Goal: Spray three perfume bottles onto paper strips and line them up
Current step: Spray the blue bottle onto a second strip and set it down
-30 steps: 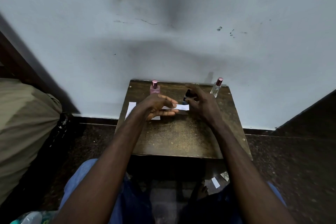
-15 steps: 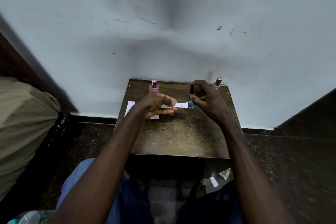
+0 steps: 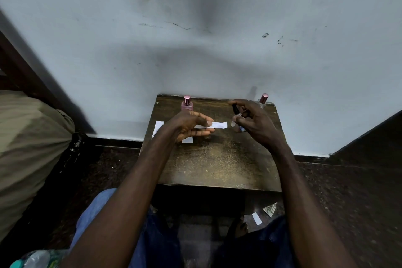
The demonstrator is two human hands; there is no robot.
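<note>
My left hand (image 3: pixel 191 125) pinches a white paper strip (image 3: pixel 218 124) and holds it level over the small wooden table (image 3: pixel 217 159), its free end pointing right. My right hand (image 3: pixel 254 122) grips a small bottle with a black top (image 3: pixel 236 113), held just right of the strip's end, forefinger over the top. A pink perfume bottle (image 3: pixel 187 103) stands at the back left of the table. A clear bottle with a pink cap (image 3: pixel 263 100) stands at the back right, partly hidden by my right hand. More white paper (image 3: pixel 158 128) lies on the table under my left wrist.
The table stands against a pale wall (image 3: pixel 195 39). A paper scrap (image 3: pixel 256 218) lies on the dark floor under the table's front edge. An olive bundle (image 3: pixel 28 148) fills the left side, and a plastic bottle (image 3: pixel 32 260) lies at the bottom left. My knees are below the table.
My right hand has lifted the small bottle from the table and brought it up beside the strip's end. The left hand with the strip has stayed almost still.
</note>
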